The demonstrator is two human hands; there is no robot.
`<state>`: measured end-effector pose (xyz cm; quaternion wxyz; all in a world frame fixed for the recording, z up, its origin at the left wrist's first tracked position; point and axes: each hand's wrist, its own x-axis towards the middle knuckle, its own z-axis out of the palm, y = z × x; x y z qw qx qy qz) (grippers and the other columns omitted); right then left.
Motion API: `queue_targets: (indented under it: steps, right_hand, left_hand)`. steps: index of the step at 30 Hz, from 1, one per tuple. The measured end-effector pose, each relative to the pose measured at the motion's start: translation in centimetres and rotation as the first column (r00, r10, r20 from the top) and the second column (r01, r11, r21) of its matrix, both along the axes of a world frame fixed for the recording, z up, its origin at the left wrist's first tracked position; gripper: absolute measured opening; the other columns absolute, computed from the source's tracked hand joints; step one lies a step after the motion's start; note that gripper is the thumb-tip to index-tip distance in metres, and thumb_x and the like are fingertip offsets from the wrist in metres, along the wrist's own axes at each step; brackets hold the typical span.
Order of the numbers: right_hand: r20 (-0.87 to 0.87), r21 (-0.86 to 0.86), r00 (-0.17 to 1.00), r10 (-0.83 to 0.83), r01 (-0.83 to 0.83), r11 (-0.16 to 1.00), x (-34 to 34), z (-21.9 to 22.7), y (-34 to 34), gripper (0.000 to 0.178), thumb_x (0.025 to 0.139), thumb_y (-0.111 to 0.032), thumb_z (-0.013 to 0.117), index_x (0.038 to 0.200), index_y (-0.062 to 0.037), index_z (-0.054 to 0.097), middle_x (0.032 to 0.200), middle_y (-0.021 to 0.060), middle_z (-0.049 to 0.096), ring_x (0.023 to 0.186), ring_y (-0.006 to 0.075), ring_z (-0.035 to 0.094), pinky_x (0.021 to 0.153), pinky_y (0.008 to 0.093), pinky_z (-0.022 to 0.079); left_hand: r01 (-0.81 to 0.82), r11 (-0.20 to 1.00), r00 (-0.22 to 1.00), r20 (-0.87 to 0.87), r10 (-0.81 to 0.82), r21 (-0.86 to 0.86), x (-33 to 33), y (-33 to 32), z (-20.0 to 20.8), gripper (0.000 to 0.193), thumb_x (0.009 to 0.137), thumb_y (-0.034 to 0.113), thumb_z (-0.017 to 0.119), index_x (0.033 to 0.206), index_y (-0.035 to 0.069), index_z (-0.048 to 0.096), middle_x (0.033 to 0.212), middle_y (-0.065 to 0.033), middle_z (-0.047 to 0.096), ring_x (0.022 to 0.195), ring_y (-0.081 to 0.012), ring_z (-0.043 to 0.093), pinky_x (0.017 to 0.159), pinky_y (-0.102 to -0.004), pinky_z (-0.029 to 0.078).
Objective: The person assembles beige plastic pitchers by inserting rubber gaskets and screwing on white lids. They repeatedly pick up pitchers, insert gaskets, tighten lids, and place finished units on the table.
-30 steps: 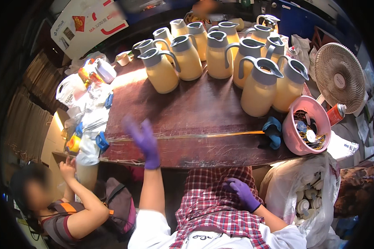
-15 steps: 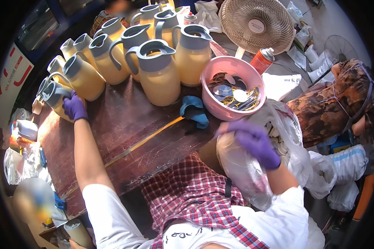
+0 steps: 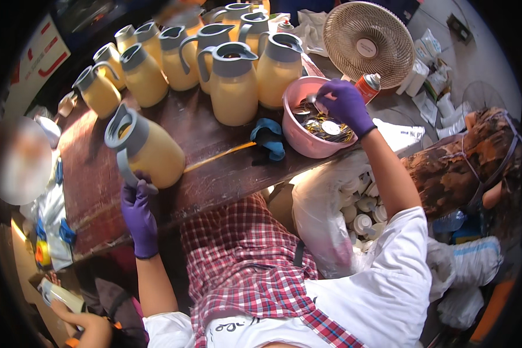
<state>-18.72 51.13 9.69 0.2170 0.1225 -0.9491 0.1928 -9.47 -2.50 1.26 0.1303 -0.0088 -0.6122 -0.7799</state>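
My left hand, in a purple glove, is closed on the lower end of the handle of a yellow jug with a grey collar and spout. That jug leans on the table close to its front edge. Inside a pink basin, my gloved right hand pinches what looks like a round tag. Round discs and yellow cords fill the basin. Several similar jugs, among them a tall one, stand grouped at the back of the dark red table.
A blue cloth lies left of the basin. Behind it are a spray can and a fan. A plastic bag of white caps hangs by the table's right edge. Another person's hand shows at lower left.
My left hand has brought a jug from the far left of the table toward me, its spout now turned left. My right hand has moved from above the plastic bag into the basin.
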Motion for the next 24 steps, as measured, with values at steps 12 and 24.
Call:
queue_targets:
  steps: [12, 24]
  right_hand:
    - [0.049, -0.984, 0.785, 0.618, 0.145, -0.107, 12.4, -4.3, -26.7, 0.019, 0.098, -0.009, 0.067, 0.115, -0.0042, 0.062, 0.102, 0.0068, 0.072, 0.081, 0.0144, 0.070, 0.068, 0.0274, 0.055]
    - [0.304, -0.914, 0.780, 0.548, 0.401, -0.064, 8.8, -14.2, -35.3, 0.020, 0.096, -0.012, 0.070, 0.112, -0.0048, 0.062, 0.094, 0.0041, 0.069, 0.073, 0.0132, 0.068, 0.058, 0.0239, 0.054]
  left_hand:
    - [0.279, 0.943, 0.952, 0.079, -0.296, 0.180, 8.0, 10.8, 4.0, 0.047, 0.098, 0.031, 0.068, 0.133, 0.003, 0.054, 0.118, -0.0053, 0.058, 0.107, -0.0133, 0.055, 0.096, -0.0305, 0.047]
    - [-0.002, 0.664, 0.977, 0.142, -0.157, 0.748, 5.0, -1.3, -7.7, 0.021, 0.108, 0.018, 0.044, 0.110, 0.007, 0.063, 0.106, -0.0083, 0.068, 0.102, -0.0240, 0.065, 0.090, -0.0384, 0.054]
